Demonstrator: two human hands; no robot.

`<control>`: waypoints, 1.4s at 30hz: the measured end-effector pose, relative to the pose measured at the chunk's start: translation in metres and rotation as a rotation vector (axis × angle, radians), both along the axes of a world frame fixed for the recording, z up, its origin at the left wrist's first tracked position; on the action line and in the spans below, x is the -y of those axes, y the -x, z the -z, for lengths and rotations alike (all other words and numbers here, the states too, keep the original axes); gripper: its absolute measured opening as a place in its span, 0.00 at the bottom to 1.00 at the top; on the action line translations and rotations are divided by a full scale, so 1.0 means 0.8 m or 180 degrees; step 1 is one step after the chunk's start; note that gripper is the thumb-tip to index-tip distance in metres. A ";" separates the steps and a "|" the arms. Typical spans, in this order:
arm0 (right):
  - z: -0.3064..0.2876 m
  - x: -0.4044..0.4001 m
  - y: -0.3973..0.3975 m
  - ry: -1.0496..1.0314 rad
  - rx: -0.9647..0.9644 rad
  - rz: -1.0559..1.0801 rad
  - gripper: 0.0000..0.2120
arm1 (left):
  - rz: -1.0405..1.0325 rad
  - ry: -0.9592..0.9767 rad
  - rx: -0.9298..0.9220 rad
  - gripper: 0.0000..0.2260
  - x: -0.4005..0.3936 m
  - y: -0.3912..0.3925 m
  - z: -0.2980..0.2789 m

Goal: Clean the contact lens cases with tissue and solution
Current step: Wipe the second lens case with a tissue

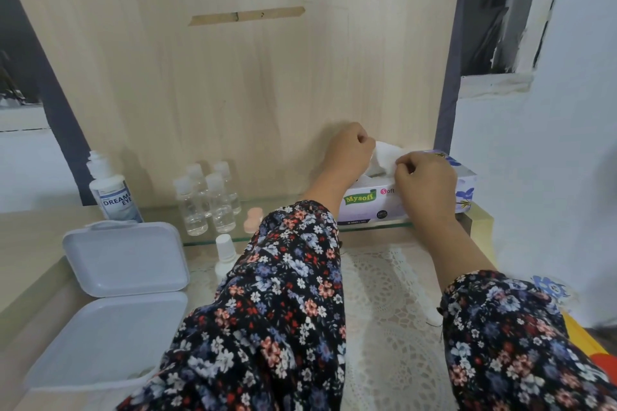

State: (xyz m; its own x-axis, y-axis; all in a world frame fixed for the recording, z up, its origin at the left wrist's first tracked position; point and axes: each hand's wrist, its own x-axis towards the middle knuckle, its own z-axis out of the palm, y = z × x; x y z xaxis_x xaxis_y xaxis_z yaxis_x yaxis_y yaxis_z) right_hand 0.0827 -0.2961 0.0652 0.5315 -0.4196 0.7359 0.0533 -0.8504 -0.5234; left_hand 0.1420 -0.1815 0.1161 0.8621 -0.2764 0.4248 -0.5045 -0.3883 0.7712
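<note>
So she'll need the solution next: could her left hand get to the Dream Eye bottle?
Probably yes. The left hand pinches the tissue now, but once free, the Dream Eye bottle stands unobstructed at the far left.

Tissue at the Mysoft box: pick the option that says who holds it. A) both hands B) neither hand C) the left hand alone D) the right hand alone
A: the left hand and right hand both pinch the white tissue sticking up from the Mysoft tissue box.

White tissue (384, 157); lilac tissue box (464, 187) with blue flowers and green label. Black sleeves (287, 294), floral in red, white, blue. White case (127, 257), peach lens case (252, 218), cream lace cloth (384, 310), pale wood-grain board (233, 77).
</note>
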 end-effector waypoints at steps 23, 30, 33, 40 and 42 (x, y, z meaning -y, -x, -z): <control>0.015 -0.066 0.069 0.0067 0.0955 -0.0811 0.09 | -0.0094 0.1128 0.0154 0.15 -0.146 0.153 0.075; 0.098 -0.126 0.122 -0.0439 -0.0244 -0.1668 0.06 | -0.0702 0.0245 0.0461 0.15 -0.209 0.184 0.155; 0.118 -0.135 0.136 -0.0602 -0.1284 -0.2012 0.03 | -0.0928 -0.0518 0.1628 0.14 -0.227 0.179 0.180; 0.129 -0.141 0.130 0.0020 -0.2168 -0.2000 0.16 | -0.0163 -0.1500 0.1677 0.12 -0.230 0.183 0.191; 0.127 -0.141 0.131 -0.0025 -0.2145 -0.2005 0.14 | -0.0169 -0.1535 0.1282 0.13 -0.233 0.186 0.193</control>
State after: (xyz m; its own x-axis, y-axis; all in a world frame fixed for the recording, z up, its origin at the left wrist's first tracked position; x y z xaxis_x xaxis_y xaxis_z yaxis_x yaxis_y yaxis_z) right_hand -0.0224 -0.1832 -0.0368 0.9785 0.0890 0.1862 0.1870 -0.7640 -0.6175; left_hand -0.0071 0.0051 -0.0385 0.6783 -0.4791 0.5571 -0.6894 -0.6774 0.2568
